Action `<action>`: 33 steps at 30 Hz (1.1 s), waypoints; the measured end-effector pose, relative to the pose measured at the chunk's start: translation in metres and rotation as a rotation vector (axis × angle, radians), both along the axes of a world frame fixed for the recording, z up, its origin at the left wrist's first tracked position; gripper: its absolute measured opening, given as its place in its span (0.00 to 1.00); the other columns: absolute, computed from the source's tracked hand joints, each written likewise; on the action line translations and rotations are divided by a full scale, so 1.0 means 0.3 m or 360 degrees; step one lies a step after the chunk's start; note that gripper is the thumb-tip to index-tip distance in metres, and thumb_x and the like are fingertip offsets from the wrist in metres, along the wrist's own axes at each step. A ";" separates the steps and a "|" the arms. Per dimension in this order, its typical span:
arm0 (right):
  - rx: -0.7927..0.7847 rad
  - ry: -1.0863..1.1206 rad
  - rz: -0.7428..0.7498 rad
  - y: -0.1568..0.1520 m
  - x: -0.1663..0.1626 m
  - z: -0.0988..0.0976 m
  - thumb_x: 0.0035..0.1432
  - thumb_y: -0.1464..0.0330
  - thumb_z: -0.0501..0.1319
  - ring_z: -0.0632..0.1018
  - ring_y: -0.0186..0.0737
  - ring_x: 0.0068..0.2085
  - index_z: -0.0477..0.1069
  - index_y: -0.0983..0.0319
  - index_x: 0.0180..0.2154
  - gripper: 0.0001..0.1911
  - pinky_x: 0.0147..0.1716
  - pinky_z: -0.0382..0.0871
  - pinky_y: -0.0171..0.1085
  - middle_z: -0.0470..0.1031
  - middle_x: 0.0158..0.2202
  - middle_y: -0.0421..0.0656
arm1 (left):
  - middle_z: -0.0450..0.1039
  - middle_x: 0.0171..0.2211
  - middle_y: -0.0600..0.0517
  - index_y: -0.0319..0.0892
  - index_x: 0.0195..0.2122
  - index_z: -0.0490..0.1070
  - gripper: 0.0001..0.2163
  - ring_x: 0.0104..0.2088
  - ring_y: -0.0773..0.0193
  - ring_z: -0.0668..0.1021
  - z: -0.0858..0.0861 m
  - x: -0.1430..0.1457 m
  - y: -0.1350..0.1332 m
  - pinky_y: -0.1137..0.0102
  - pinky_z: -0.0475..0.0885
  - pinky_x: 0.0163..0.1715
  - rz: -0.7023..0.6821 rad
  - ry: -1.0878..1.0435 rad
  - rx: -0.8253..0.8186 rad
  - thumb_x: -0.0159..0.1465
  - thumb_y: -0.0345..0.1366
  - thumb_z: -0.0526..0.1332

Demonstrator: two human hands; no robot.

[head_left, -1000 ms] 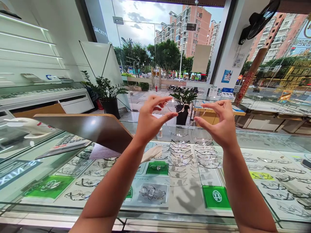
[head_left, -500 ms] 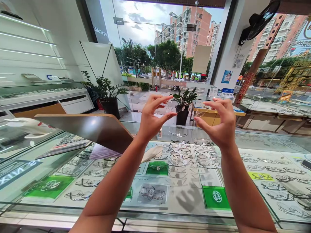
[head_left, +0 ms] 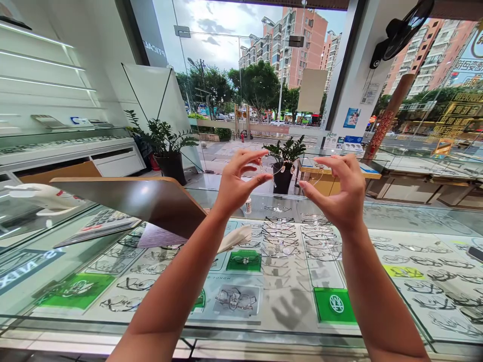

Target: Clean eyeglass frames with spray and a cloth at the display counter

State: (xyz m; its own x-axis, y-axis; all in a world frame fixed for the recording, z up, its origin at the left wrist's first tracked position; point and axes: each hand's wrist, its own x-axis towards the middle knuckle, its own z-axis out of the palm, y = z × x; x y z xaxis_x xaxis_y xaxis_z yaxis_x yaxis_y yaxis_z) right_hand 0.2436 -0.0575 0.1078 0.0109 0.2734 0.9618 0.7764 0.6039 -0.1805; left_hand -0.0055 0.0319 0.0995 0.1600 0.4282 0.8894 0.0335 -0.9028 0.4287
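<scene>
A pair of thin-rimmed eyeglasses (head_left: 287, 163) is held up above the glass counter, its nose pads showing against the potted plant behind. My left hand (head_left: 238, 183) has thumb and forefinger curved around the left side of the frame. On the other side, my right hand (head_left: 341, 188) grips the right side in the same way, with thumb below and forefinger above. The clear lenses and fine rims are hard to make out against the background. Under my hands, inside the counter, several eyeglass frames (head_left: 279, 229) stand in a column.
The glass counter (head_left: 287, 332) spans the front. On its left are a tilted brown-edged board (head_left: 151, 201), a calculator (head_left: 101, 223) and a pale cloth (head_left: 236, 239). A small white bottle (head_left: 248, 205) stands behind. Beyond are potted plants (head_left: 169, 146) and a glass door.
The eyeglasses have turned a little between my fingers, and the nose pads now show more plainly. Both hands stay at nearly the same height. The view has shifted very slightly.
</scene>
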 end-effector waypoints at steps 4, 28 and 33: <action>-0.0017 0.0044 0.0090 0.001 -0.002 0.001 0.57 0.55 0.74 0.78 0.50 0.47 0.79 0.52 0.50 0.21 0.47 0.76 0.52 0.75 0.44 0.43 | 0.77 0.49 0.47 0.56 0.57 0.82 0.24 0.46 0.61 0.80 -0.001 -0.001 -0.001 0.66 0.80 0.47 0.0027 0.0019 -0.0045 0.60 0.50 0.78; -0.0164 0.0028 0.0193 0.023 0.019 -0.008 0.58 0.58 0.74 0.75 0.45 0.41 0.79 0.55 0.53 0.22 0.45 0.74 0.48 0.72 0.41 0.42 | 0.76 0.46 0.49 0.53 0.57 0.82 0.26 0.45 0.60 0.77 0.024 0.001 -0.060 0.64 0.77 0.45 0.0403 0.0054 0.0289 0.60 0.56 0.75; -0.0025 0.0269 0.0349 0.039 0.020 -0.013 0.60 0.57 0.70 0.76 0.45 0.43 0.77 0.56 0.50 0.19 0.48 0.74 0.48 0.75 0.44 0.43 | 0.76 0.48 0.48 0.52 0.59 0.80 0.26 0.47 0.60 0.79 0.020 -0.003 -0.052 0.64 0.79 0.46 0.0414 0.0014 0.0398 0.61 0.55 0.75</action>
State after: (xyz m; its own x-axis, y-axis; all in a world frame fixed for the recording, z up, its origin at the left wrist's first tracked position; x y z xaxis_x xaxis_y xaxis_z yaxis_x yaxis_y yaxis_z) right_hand 0.2496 -0.0459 0.1037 0.1095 0.3019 0.9470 0.5854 0.7504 -0.3069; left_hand -0.0062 0.0164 0.1054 0.0825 0.2249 0.9709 0.2789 -0.9405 0.1942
